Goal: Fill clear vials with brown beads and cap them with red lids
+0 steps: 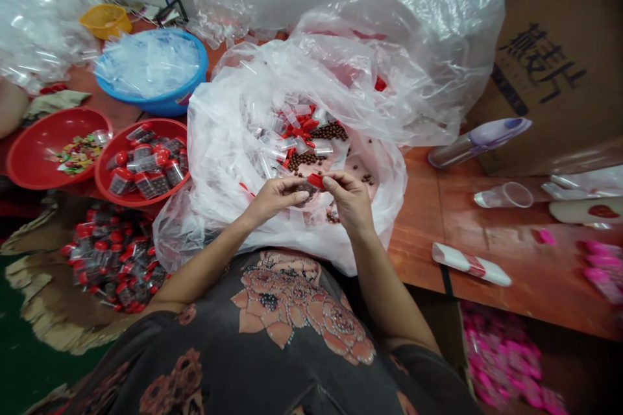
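Note:
My left hand (276, 200) is closed around a small clear plastic jar (305, 189) with brown balls inside. Its mouth points right, toward my right hand (349, 196), which pinches a red cap (315, 181) at the jar's end. Whether the cap is fully seated I cannot tell. Both hands are over the near side of a large clear plastic bag (214, 123) spread open on the table. Inside the bag lie loose brown balls (306, 161), clear jars (322, 147) and several red caps (299, 123).
Left of the bag are a red bowl of filled jars (146, 202), a red bowl of small packets (29, 159) and a blue basin (195, 81). More filled jars (117, 253) lie below. A carton (559, 123), a purple-white sealer-like tool (479, 141) and a plastic cup (516, 195) stand or lie right.

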Action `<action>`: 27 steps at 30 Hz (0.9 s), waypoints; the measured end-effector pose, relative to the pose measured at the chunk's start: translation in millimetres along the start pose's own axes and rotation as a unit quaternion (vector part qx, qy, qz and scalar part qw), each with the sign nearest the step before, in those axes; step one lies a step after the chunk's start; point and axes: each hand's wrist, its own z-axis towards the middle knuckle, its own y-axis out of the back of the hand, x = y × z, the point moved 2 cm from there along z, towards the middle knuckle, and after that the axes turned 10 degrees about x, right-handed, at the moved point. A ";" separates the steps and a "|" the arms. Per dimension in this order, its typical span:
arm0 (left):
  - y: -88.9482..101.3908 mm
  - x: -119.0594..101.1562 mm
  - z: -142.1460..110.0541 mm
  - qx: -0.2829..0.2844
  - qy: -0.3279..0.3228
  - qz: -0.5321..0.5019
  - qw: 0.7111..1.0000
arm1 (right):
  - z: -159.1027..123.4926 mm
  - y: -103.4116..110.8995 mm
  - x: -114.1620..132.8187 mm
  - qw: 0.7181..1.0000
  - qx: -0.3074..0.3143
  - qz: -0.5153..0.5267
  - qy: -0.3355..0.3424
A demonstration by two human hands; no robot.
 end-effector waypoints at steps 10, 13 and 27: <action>2.0 2.2 -0.2 -0.001 -0.015 -0.002 1.000 | -8.4 12.1 24.3 0.995 0.075 -0.065 0.015; 1.7 3.2 1.1 0.020 -0.008 -0.003 1.000 | -7.9 12.0 29.2 0.983 0.121 -0.140 0.010; -9.0 5.9 7.5 0.014 -0.007 -0.037 0.999 | -12.2 4.2 29.4 0.877 0.103 -0.431 0.186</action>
